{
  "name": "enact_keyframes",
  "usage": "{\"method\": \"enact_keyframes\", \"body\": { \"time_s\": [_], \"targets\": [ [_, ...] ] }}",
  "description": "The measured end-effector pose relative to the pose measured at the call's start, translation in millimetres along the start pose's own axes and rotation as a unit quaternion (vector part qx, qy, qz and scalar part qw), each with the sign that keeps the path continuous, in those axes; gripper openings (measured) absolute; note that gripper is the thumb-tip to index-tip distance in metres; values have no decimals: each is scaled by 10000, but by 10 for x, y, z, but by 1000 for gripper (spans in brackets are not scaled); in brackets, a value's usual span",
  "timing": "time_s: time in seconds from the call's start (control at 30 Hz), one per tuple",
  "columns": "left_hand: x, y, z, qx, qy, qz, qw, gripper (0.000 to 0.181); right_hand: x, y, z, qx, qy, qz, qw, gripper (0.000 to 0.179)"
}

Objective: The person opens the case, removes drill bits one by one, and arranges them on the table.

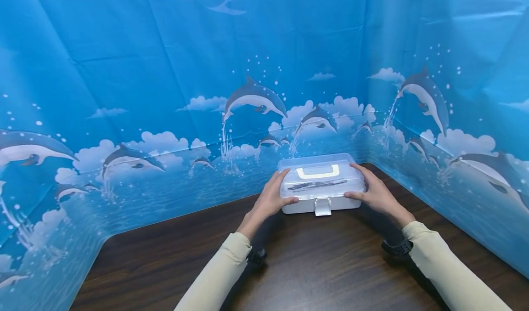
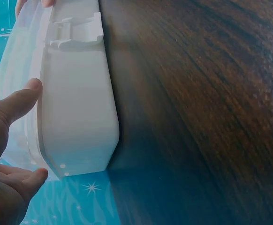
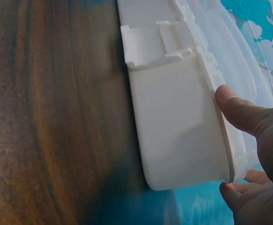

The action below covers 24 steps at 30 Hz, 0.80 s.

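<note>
A plastic storage box (image 1: 297, 206) with a white base and a clear lid (image 1: 355, 187) sits on the table. A white handle (image 1: 335, 169) tops the lid, which rests down on the base. Some thin dark items (image 1: 317, 185) show at the lid, in front of the handle. The front latch (image 1: 323, 207) hangs flipped outward. My left hand (image 1: 270, 197) grips the box's left end, thumb (image 2: 26, 96) on the lid's front rim. At the other end my right hand (image 1: 377, 192) holds it likewise, thumb (image 3: 237, 108) on the rim and fingers (image 3: 242, 194) around the side.
The dark wood-grain table (image 1: 322, 260) extends in front of the box and to its left. Blue dolphin-print sheeting (image 1: 186, 72) walls off its back and both sides, close behind the box.
</note>
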State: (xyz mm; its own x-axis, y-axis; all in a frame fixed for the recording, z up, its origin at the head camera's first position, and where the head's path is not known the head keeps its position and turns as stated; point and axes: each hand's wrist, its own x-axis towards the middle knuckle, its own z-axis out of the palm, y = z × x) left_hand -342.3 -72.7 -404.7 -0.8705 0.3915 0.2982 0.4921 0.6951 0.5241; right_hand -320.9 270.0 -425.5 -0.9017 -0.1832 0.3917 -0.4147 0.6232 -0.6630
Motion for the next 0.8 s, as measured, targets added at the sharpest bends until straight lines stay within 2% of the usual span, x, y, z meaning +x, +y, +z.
{"method": "enact_keyframes", "body": {
  "time_s": [0.1,0.23,0.5,0.67,0.8],
  "targets": [
    [9,11,-18,16,-1,75,10000,95,-13,-2,-8,-52,104,-29,9999,97],
    [6,6,-32,-242,-7,115,9996,93,-29,-8,-4,-42,250,7,9997,94],
    [-15,-52,-74,-265,-41,110,9996,92,-10,-32,42,126,193,90,9997,94],
    [27,-38,-122,-291,-61,188,9994,89,24,-74,-44,100,83,72,9999,96],
    [75,0,-163,-354,87,237,9991,86,64,-91,-156,32,-14,-220,9998,96]
  ]
}}
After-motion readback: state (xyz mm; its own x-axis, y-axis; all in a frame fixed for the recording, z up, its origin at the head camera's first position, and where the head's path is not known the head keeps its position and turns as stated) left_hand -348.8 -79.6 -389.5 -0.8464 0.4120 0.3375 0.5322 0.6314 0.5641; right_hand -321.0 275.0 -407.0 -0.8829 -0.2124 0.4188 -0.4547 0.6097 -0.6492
